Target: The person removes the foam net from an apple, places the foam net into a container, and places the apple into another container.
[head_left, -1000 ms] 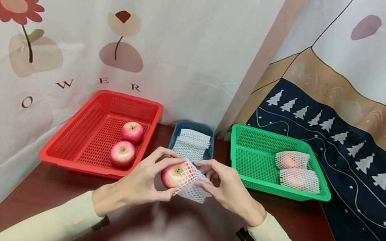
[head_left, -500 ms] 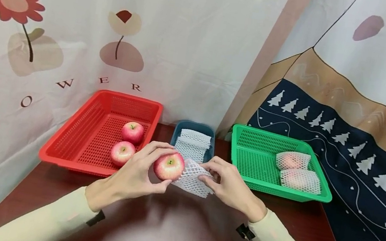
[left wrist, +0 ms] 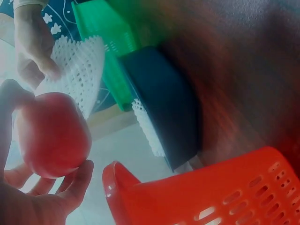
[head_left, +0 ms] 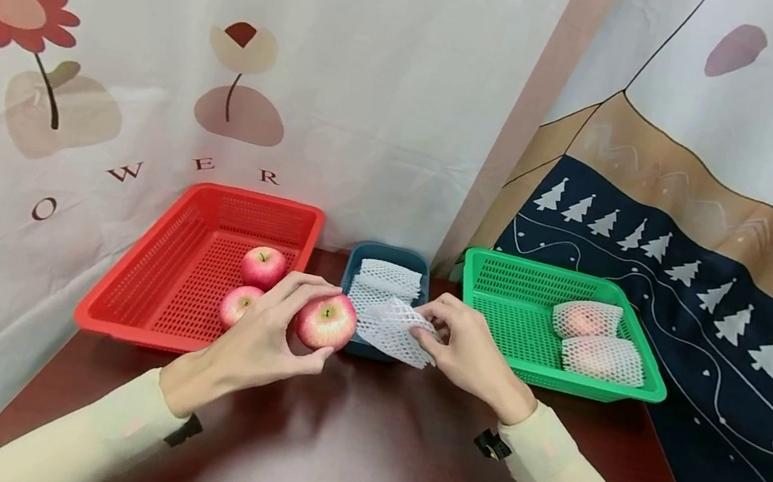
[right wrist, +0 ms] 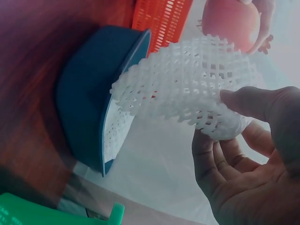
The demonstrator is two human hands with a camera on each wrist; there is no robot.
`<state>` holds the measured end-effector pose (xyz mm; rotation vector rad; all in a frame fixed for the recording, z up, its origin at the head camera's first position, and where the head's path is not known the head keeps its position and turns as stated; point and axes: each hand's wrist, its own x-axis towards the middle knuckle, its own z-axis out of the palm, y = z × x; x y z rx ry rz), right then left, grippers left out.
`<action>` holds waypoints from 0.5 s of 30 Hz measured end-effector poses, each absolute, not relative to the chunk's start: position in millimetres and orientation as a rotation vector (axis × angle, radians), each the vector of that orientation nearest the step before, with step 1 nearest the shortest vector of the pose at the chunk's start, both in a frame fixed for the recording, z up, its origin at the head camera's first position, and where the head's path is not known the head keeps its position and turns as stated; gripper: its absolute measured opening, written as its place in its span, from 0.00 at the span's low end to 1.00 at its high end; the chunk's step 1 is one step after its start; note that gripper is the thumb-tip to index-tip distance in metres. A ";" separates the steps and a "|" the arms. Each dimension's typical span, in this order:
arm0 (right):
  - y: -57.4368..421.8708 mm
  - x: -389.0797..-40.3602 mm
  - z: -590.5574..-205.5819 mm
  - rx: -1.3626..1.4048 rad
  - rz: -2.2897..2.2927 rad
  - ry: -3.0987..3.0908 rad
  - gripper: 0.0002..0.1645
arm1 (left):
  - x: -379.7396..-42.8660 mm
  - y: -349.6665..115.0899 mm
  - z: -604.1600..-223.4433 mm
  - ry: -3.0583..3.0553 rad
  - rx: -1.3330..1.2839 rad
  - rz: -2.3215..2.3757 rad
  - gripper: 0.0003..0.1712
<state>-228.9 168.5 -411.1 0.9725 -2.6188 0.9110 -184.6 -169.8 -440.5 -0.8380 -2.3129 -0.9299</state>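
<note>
My left hand (head_left: pixel 257 337) grips a red apple (head_left: pixel 326 322) between thumb and fingers, above the table by the red basket. The apple (left wrist: pixel 54 135) is bare in the left wrist view. My right hand (head_left: pixel 470 355) pinches a white foam fruit net (head_left: pixel 397 329), which hangs free of the apple just to its right. In the right wrist view the net (right wrist: pixel 187 79) spreads out between thumb and fingers, overlapping the rim of the blue bin. More white foam nets (head_left: pixel 388 278) lie stacked inside that blue bin (head_left: pixel 363 253).
The red basket (head_left: pixel 149 254) at left holds two bare apples, the nearer apple (head_left: pixel 236 303) partly hidden by my left hand. In the green basket (head_left: pixel 496 313) at right sit two apples in foam nets (head_left: pixel 603 359). A printed curtain (head_left: pixel 395 91) hangs behind the table (head_left: pixel 352 455).
The foam net, which was partly over the apple, has come off it. The apple has moved left with my left hand, and my right hand has lifted the net slightly toward the bin.
</note>
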 end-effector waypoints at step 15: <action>152.5 -252.8 -409.7 0.851 0.826 -2.581 0.08 | -187.4 -176.9 -430.9 -2.346 -0.739 -0.912 0.48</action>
